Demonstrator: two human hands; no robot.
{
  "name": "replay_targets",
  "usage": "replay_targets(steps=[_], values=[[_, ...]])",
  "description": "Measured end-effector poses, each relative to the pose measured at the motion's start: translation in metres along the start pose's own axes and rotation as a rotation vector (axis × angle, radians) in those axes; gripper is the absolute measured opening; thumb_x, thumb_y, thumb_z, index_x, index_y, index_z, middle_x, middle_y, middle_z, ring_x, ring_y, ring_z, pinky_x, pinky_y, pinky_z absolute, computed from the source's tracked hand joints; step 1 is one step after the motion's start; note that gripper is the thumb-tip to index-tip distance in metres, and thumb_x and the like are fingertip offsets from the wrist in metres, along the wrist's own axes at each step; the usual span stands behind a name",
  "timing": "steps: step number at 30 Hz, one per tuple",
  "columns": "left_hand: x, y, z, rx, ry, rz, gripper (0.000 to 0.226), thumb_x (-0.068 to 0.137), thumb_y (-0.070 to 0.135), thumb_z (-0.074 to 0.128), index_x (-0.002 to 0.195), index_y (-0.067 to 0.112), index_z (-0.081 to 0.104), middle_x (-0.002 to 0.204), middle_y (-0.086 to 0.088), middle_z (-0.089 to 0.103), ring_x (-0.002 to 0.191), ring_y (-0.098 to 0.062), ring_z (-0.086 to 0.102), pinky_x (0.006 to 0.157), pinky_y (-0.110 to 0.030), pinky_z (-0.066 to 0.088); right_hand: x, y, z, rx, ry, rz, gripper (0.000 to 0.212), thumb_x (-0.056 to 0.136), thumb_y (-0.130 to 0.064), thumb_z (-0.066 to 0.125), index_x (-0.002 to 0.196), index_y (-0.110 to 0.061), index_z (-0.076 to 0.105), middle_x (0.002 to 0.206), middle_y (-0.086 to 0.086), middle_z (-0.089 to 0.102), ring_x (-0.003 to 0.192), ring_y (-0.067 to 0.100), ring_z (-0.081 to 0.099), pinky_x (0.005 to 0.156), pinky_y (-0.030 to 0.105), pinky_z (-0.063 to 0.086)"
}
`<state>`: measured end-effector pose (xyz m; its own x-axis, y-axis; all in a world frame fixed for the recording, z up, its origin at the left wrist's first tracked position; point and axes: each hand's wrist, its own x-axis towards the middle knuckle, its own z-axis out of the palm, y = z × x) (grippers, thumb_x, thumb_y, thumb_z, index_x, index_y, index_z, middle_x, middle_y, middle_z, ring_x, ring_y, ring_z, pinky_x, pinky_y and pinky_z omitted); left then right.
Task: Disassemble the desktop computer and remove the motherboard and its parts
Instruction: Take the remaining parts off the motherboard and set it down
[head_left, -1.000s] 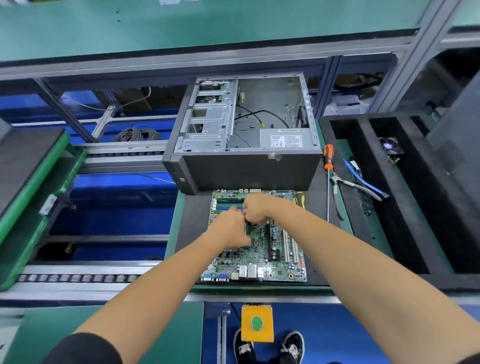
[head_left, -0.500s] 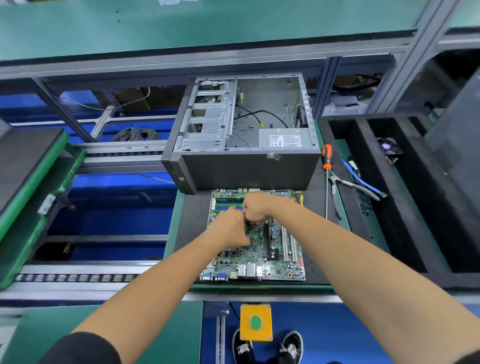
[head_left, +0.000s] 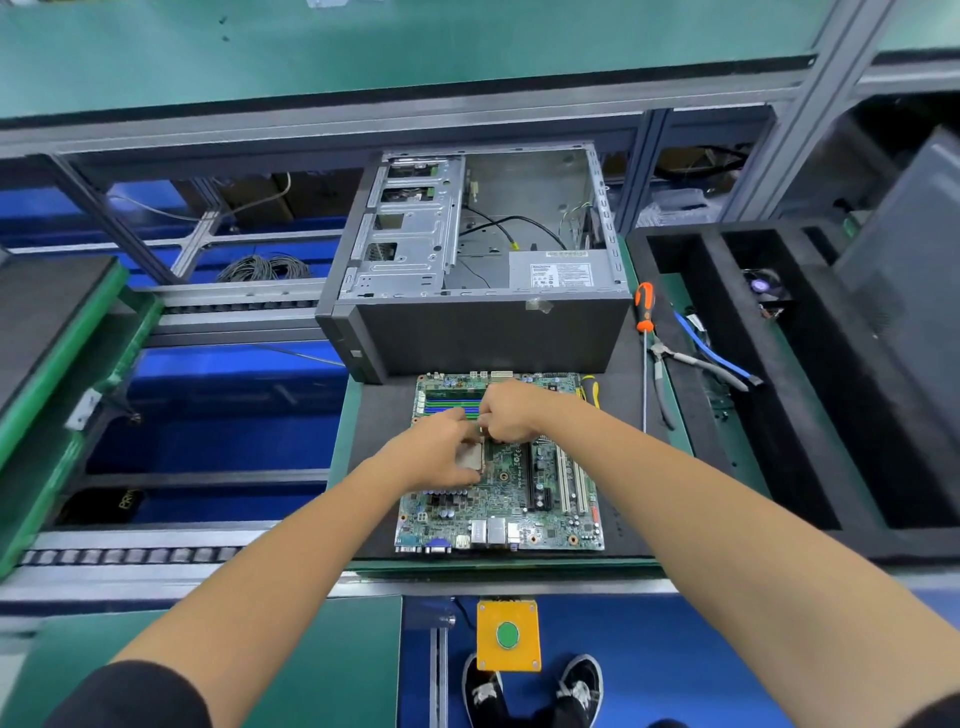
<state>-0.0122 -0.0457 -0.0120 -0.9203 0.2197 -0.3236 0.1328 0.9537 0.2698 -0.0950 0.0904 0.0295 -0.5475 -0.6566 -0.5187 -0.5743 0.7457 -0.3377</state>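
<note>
Compared with a second before, your left hand (head_left: 441, 452) had shifted slightly and a pale, square metal-topped processor chip (head_left: 470, 457) now showed at its fingertips, where earlier your hand covered that spot. Your left thumb and fingers were curled around the chip's edges, gripping it just above the board. Your right hand (head_left: 511, 410) had stayed in nearly the same place beside the left, its fingers curled down and pinching a thin silver socket lever (head_left: 483, 431); how firmly, you could not tell from the view.

The green rectangular motherboard (head_left: 519, 499) lay flat on the black foam pad (head_left: 628, 478) of the bench, directly in front of the open grey steel computer case (head_left: 483, 291), which stood on its side with its interior bare but for loose black cables. The board's blue and green memory slots (head_left: 452, 402) ran along its far edge, white and black expansion slots (head_left: 571, 483) lined its right side, and silver and blue ports (head_left: 467, 538) faced you at the near edge.

An orange-handled screwdriver (head_left: 644, 312) and grey pliers (head_left: 675, 364) lay right of the case
</note>
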Motion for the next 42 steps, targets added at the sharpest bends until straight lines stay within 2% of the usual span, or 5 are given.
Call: replay_targets(steps=[4,12,31,37,42], values=[[-0.001,-0.004,0.004,0.003,0.028,0.019,0.05,0.079,0.04,0.074,0.119,0.014,0.062,0.101,0.001,0.05,0.091,-0.022,0.054,0.078,-0.034,0.044,-0.001,0.0,0.0,0.007,0.0,-0.017,0.034,0.1,-0.017,0.044,0.069,-0.006,0.052,0.061,0.005,0.045,0.057,0.018,0.039,0.056,0.029,0.035],[0.002,-0.002,-0.005,-0.015,0.012,0.066,0.02,0.077,0.025,0.067,0.073,0.013,0.051,0.082,-0.002,0.049,0.071,-0.02,0.047,0.064,-0.031,0.039,0.0,0.003,0.002,-0.036,0.016,-0.039,0.041,0.1,-0.018,0.044,0.06,-0.012,0.042,0.057,0.004,0.041,0.053,0.017,0.035,0.049,0.029,0.03],[0.007,-0.009,-0.009,-0.143,-0.015,-0.019,0.044,0.069,0.034,0.08,0.096,0.015,0.052,0.091,0.003,0.051,0.079,-0.017,0.049,0.067,-0.031,0.043,0.004,0.005,0.007,0.048,0.005,-0.024,0.036,0.093,-0.018,0.046,0.057,-0.012,0.045,0.057,0.006,0.046,0.06,0.026,0.042,0.059,0.03,0.036],[-0.002,-0.014,-0.032,-0.13,0.089,0.015,0.053,0.075,0.031,0.075,0.123,0.018,0.057,0.11,0.004,0.058,0.097,-0.013,0.053,0.079,-0.023,0.039,-0.003,0.003,0.001,0.039,-0.125,-0.055,0.037,0.091,-0.032,0.059,0.104,0.001,0.067,0.098,0.019,0.068,0.09,0.035,0.063,0.076,0.038,0.05],[-0.003,-0.01,-0.052,-0.116,0.218,0.085,0.046,0.08,0.039,0.072,0.122,0.024,0.064,0.098,0.004,0.062,0.091,-0.013,0.053,0.076,-0.024,0.038,-0.009,0.002,-0.014,0.077,-0.103,-0.051,0.024,0.089,-0.023,0.063,0.105,-0.007,0.07,0.098,0.008,0.07,0.078,0.019,0.059,0.07,0.026,0.048]])
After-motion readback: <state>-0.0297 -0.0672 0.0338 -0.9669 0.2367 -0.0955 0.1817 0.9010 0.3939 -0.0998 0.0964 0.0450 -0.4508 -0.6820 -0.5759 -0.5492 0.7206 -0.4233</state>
